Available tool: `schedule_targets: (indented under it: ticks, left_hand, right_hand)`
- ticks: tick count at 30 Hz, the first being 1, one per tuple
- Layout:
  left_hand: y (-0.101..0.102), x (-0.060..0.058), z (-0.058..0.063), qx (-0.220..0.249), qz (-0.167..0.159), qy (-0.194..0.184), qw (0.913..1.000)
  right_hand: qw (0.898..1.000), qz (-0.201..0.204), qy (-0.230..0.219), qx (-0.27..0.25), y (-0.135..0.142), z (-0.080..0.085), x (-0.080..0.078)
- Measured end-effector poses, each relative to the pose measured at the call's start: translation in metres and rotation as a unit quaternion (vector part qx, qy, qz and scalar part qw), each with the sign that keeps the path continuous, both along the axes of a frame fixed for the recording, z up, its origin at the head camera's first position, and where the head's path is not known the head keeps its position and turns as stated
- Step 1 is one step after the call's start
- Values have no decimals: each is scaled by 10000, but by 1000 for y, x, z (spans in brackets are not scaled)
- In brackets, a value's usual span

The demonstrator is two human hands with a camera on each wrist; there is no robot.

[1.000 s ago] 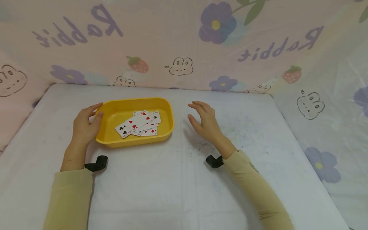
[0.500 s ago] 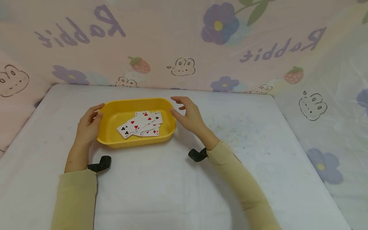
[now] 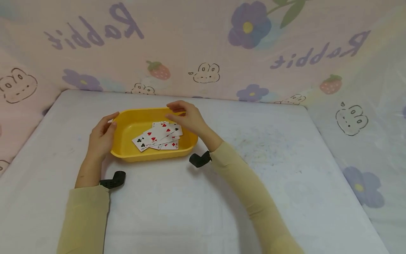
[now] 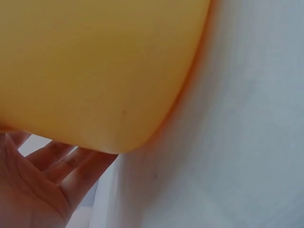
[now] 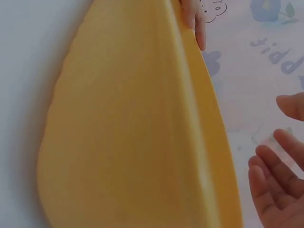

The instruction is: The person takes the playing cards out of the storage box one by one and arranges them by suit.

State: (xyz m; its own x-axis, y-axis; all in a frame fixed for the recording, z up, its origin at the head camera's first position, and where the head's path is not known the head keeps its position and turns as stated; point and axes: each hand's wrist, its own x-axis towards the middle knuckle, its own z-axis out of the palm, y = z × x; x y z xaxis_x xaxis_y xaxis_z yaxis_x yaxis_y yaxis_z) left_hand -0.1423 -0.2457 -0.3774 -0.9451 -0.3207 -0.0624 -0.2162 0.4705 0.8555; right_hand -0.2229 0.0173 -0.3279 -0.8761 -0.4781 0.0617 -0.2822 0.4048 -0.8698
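Note:
A yellow rectangular tray (image 3: 130, 134) stands on the white table, left of the middle in the head view. Several playing cards (image 3: 158, 135), hearts, clubs, spades and diamonds among them, lie face up in an overlapping heap inside. My left hand (image 3: 103, 135) holds the tray's left end, its thumb at the rim and its fingers at the far corner. In the left wrist view those fingers (image 4: 83, 173) meet the tray's edge. Over the right end of the tray reaches my right hand (image 3: 188, 116), empty, thumb and fingers apart, above the right side of the cards.
The white table (image 3: 165, 204) extends in front of the tray and to its right, with faint smudges on the right. A printed curtain (image 3: 196, 38) with rabbits, flowers and strawberries closes off the back and sides. Black wrist devices (image 3: 200, 159) jut inward from both sleeves.
My right hand has moved left, from beside the tray to above its right end. The left hand stays at the tray's left end. The whole view has shifted slightly; the cards lie as before.

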Motion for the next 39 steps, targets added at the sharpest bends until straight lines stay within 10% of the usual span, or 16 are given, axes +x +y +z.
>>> schedule_targets:
  ticks: [11,24,39]
  left_hand:
    - [0,0,-2,-6,34,-61,10000]
    - [2,0,-3,189,156,40,9997]
    - [2,0,-3,179,135,51,9997]
  right_hand:
    - [9935,-175,-1096,-234,-30,-16,-9]
    - [9785,995,-856,1593,-45,-35,-7]
    - [9627,82,-908,2548,-43,-39,-4]
